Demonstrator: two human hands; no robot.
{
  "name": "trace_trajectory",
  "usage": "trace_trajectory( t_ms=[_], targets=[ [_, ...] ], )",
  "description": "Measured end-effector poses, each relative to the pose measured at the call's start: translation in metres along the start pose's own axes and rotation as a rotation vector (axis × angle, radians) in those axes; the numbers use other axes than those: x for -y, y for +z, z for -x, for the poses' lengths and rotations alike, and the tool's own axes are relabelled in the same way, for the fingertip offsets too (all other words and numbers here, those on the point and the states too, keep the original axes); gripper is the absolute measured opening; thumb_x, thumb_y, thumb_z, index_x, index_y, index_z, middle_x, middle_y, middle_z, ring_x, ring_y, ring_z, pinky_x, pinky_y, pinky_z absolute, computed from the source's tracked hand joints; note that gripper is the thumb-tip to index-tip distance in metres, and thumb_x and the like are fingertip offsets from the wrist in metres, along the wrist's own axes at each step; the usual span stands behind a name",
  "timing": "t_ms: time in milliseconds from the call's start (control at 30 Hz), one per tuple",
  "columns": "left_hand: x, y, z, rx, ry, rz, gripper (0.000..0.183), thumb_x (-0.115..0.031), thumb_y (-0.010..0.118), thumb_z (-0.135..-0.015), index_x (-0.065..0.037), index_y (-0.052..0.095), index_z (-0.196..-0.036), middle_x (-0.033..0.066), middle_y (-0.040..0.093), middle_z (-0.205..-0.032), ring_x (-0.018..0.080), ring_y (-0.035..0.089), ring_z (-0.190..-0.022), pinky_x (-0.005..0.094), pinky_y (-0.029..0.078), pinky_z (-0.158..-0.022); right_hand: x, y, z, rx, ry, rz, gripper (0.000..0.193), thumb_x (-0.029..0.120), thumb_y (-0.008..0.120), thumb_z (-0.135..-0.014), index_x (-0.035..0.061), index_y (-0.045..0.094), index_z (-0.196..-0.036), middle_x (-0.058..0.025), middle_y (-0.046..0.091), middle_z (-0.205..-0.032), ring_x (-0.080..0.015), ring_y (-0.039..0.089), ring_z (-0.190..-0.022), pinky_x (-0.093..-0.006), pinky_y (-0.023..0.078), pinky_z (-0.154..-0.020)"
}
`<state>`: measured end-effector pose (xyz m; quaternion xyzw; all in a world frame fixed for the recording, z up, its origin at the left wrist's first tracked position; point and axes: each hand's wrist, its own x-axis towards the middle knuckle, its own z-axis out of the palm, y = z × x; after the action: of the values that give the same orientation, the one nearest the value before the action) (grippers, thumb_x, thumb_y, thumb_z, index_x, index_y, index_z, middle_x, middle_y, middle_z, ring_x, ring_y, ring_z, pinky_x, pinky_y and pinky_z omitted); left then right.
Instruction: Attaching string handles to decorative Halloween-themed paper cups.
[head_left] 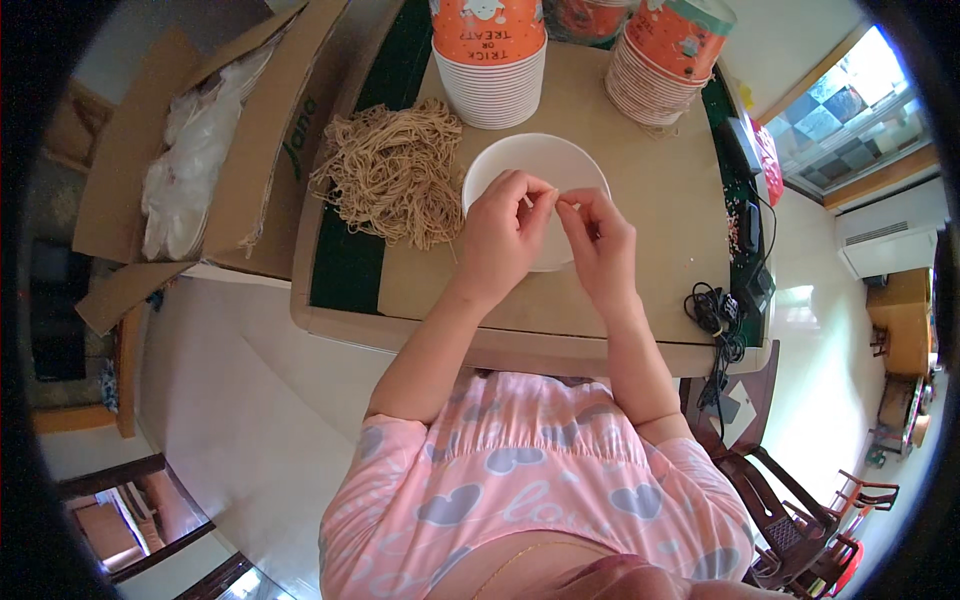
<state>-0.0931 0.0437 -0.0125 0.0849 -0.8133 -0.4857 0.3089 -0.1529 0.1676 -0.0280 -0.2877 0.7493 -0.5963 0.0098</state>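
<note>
Over a white round paper tub [540, 150], my left hand [507, 225] and my right hand [600, 240] meet fingertip to fingertip. Each one is closed in a pinch. Whatever lies between the fingers is too small to make out. The tub stands on the table, and my hands hide much of its inside. Beside my left hand lies a tangled heap of tan string [395, 170].
A tall stack of orange-printed paper tubs [490, 80] rises behind the string; a second stack [660, 70] stands far right. Left of the table [660, 200] is an open cardboard box [285, 130] with white plastic-wrapped contents. Black cables [715, 310] hang over the right edge.
</note>
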Motion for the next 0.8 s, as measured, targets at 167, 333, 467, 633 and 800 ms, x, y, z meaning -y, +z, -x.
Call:
trace_trajectory(
  t_ms=[167,333,467,633,800],
  targets=[
    [-0.011,-0.008,-0.003,0.133,-0.047,-0.004,0.011,-0.011,0.064,-0.087,0.0,0.061,-0.087,0.0096,0.062,-0.078,0.0173,0.058,-0.062,0.0294,0.046,-0.055,-0.008,-0.013,-0.009,0.027,-0.073,-0.168,0.006,0.003,0.066,-0.086,0.0014,0.062,-0.091,-0.0013,0.06,-0.075,-0.0072,0.049,-0.068,-0.023,0.042,-0.064],
    [-0.013,-0.014,-0.004,0.349,-0.17,0.251,0.015,-0.014,0.064,-0.089,0.0,0.062,-0.083,0.003,0.059,-0.07,0.0082,0.053,-0.06,0.0244,0.043,-0.054,-0.008,-0.037,-0.011,0.169,-0.195,-0.138,0.009,-0.003,0.065,-0.08,0.0003,0.061,-0.087,-0.0028,0.059,-0.087,-0.0118,0.054,-0.082,-0.0252,0.043,-0.075],
    [-0.019,-0.018,-0.011,0.454,-0.433,0.676,0.018,-0.015,0.062,-0.092,-0.001,0.063,-0.083,-0.0024,0.057,-0.071,0.004,0.049,-0.061,0.0206,0.04,-0.054,-0.018,-0.043,0.002,0.159,-0.174,-0.221,0.012,-0.004,0.067,-0.077,0.0018,0.062,-0.086,-0.0026,0.055,-0.089,-0.0141,0.053,-0.087,-0.0263,0.043,-0.077],
    [-0.036,-0.029,-0.017,0.501,-0.465,0.837,0.017,-0.016,0.06,-0.094,-0.002,0.063,-0.085,-0.0023,0.057,-0.072,0.0028,0.048,-0.063,0.0171,0.037,-0.055,-0.043,-0.044,0.016,0.102,-0.122,-0.14,0.012,-0.003,0.07,-0.076,0.0029,0.063,-0.084,-0.0029,0.055,-0.089,-0.0142,0.052,-0.086,-0.0258,0.042,-0.074],
    [-0.058,-0.034,-0.017,0.451,-0.394,0.814,0.015,-0.016,0.059,-0.094,-0.002,0.063,-0.088,0.0001,0.06,-0.078,0.0021,0.046,-0.061,0.016,0.035,-0.054,-0.05,-0.044,0.023,0.063,-0.071,-0.094,0.012,-0.001,0.072,-0.076,0.0033,0.064,-0.084,-0.004,0.057,-0.089,-0.0151,0.052,-0.085,-0.0261,0.041,-0.073]
  ],
)
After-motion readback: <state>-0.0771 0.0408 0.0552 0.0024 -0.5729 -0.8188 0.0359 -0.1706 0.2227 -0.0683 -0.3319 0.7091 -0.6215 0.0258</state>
